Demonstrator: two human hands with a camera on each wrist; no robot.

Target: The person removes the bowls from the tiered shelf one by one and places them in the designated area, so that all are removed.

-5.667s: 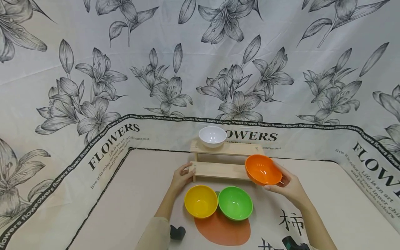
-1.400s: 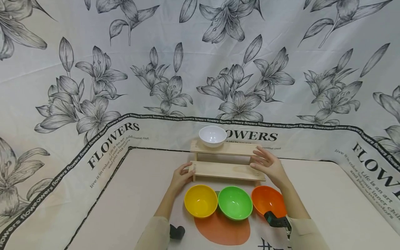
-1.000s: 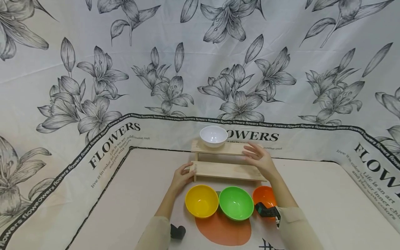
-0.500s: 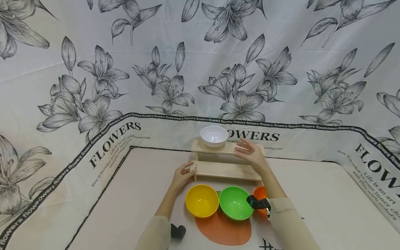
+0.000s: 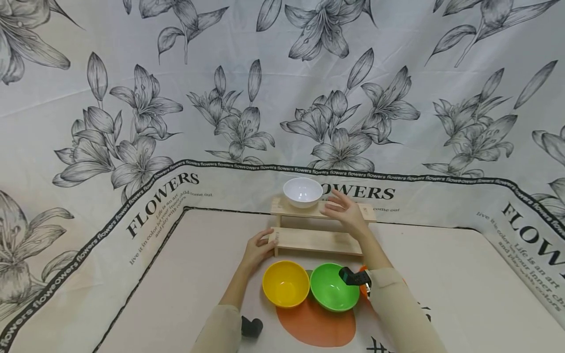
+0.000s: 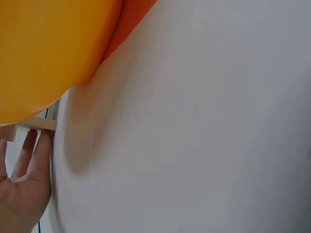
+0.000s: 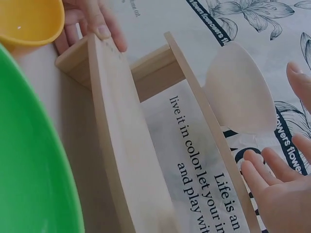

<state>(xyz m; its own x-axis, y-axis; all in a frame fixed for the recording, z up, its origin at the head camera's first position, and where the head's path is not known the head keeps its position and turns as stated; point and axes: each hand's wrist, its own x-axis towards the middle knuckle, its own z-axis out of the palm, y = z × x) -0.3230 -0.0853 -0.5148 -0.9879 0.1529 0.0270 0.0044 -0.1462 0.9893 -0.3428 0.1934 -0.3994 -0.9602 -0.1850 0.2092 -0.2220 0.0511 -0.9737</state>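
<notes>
A two-tier wooden rack (image 5: 318,240) stands at the back of the table, with a small white bowl (image 5: 302,192) on the left of its upper tier. My left hand (image 5: 258,249) grips the left end of the lower tier; the right wrist view shows its thumb (image 7: 99,29) on top of the board. Over the upper tier, just right of the white bowl, my right hand (image 5: 346,215) reaches with fingers extended and holds nothing. It is apart from the white bowl (image 7: 240,92) in the right wrist view.
In front of the rack sit a yellow bowl (image 5: 286,284), a green bowl (image 5: 334,287) and an orange bowl (image 5: 364,290), mostly hidden by my right forearm. A flower-printed cloth (image 5: 247,132) hangs behind the rack.
Earlier my right hand held the orange bowl by the rack's right end; that bowl now stands beside the green one. The right hand has since moved left toward the white bowl. My left hand stays put.
</notes>
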